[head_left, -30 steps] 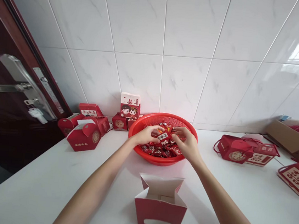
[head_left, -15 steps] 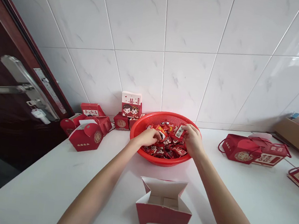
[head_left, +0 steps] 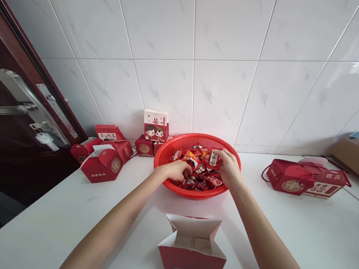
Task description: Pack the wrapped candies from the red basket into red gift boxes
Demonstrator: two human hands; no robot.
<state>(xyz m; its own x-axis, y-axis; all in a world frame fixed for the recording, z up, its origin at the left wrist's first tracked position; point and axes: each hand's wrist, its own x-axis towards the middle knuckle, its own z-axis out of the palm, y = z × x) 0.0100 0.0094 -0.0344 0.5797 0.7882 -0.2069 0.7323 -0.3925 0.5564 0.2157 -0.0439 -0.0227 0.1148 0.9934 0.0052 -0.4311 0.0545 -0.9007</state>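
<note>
A red plastic basket (head_left: pixel 203 195) holds many wrapped candies (head_left: pixel 199 169), mostly in red wrappers. My right hand (head_left: pixel 229 169) is over its right side, shut on a wrapped candy (head_left: pixel 213 158) with a white label and dark characters. Inside the left part of the basket, my left hand (head_left: pixel 177 170) is closed with its fingers curled down among the candies. Its fingertips are hidden, so what they grip cannot be made out. Between my forearms stands a red paper box (head_left: pixel 191 262), its top open, its inside bare white and a handle slot in its near side.
Several red gift boxes (head_left: pixel 102 165) stand at the left, close to the door (head_left: pixel 9 133). A box with two cartoon figures (head_left: pixel 156 126) leans on the tiled wall. Other red boxes (head_left: pixel 290 177) with cord handles and a cardboard carton (head_left: pixel 355 157) are at the right.
My left hand has dipped lower among the candies. The candy in my right hand has shifted slightly left and turned more upright. The whole view has moved a little.
</note>
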